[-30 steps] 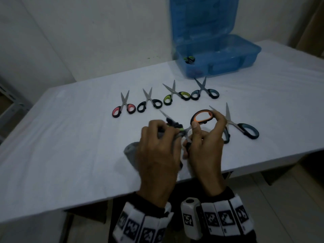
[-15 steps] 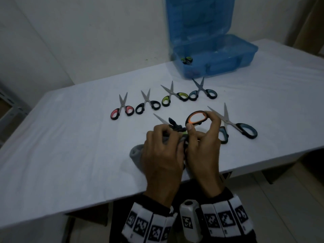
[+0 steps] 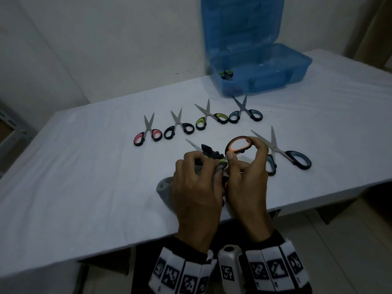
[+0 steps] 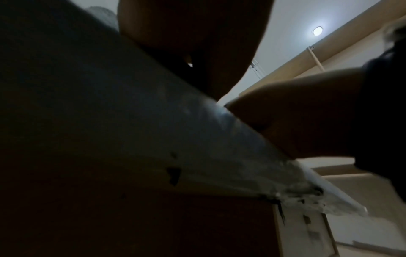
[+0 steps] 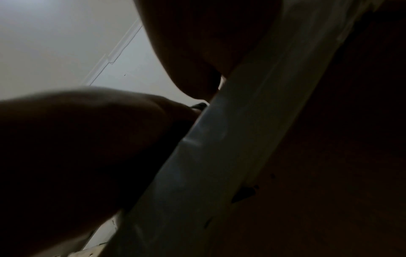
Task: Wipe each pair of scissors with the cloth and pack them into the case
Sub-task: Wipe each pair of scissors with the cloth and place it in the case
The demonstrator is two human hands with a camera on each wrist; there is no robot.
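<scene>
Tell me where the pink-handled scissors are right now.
In the head view, the pink-handled scissors lie flat on the table at the left end of the back row, just left of the black-handled scissors, with blades pointing toward the wall.

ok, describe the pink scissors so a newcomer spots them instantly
Start at the open blue case at the table's far edge. In front of it, four scissors lie in a row. The pink scissors are at its left end, the only pink handles.

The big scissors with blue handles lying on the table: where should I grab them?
Grab the big steel scissors with blue handles by the dark handle loops, coming from above on the near right side. The pointed blades aim away toward the far left, so fingers stay clear.
</scene>
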